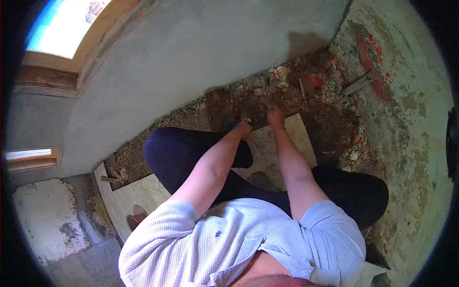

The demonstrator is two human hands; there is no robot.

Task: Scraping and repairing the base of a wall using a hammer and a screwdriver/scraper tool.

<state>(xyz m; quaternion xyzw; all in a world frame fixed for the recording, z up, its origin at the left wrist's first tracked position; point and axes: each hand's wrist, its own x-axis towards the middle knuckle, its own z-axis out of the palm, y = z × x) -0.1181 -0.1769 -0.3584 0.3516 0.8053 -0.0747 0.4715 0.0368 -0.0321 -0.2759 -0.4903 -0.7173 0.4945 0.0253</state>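
Note:
Both my arms reach forward between my bent knees to the brown soil and rubble (222, 110) at the foot of a wall. My left hand (245, 128) looks closed just past the edge of a pale board (262, 143), low over the dirt. Slightly farther off and to its right is my right hand (275, 117), also closed, at the board's far edge. What either hand holds, if anything, is too dark and small to make out. The soil around the hands is dim and loose.
Broken plaster and brick bits (282, 74) lie along the wall's foot. A wooden strip (357, 85) leans at the right by a patchy, flaking wall (406, 124). Another pale board (143, 196) lies at the left. A bright window (64, 28) is at upper left.

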